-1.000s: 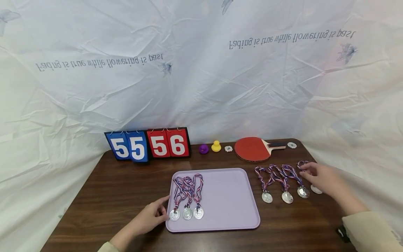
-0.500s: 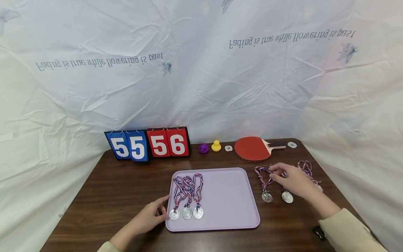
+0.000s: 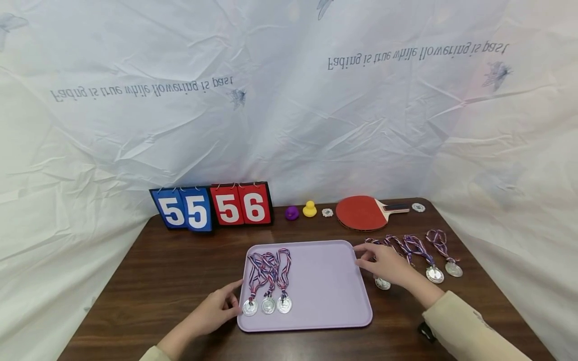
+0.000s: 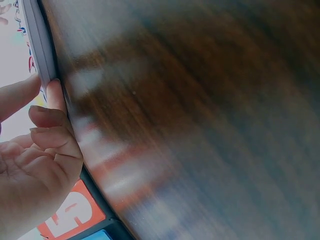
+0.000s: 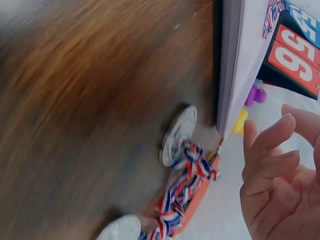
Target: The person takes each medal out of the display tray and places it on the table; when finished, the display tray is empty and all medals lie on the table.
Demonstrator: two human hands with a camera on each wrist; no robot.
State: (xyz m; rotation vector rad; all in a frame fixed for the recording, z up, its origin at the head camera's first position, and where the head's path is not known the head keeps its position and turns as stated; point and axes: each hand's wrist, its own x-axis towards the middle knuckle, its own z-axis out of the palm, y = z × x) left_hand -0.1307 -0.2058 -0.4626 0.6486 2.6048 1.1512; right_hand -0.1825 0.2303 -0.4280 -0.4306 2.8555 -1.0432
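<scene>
A lilac tray (image 3: 325,286) lies on the dark wood table, with three silver medals (image 3: 268,305) on striped ribbons laid along its left side. My left hand (image 3: 213,310) is at the tray's left edge; in the left wrist view, its thumb and index fingertip (image 4: 55,90) pinch the rim. My right hand (image 3: 390,263) hovers at the tray's upper right corner, its thumb and fingers apart with nothing between them. Right of the tray lie several more medals (image 3: 435,274) on ribbons (image 3: 417,246), partly hidden behind my right hand and wrist.
Along the back stand a flip scoreboard (image 3: 212,206), a purple duck (image 3: 292,213) and a yellow duck (image 3: 309,209). A red table tennis bat (image 3: 361,213) lies farther right, between two small white discs (image 3: 418,207). A white printed cloth (image 3: 289,130) hangs behind.
My right hand has moved left from the farthest medal on the right, across the other medals, to the tray's upper right corner. My left hand stays at the tray's left edge.
</scene>
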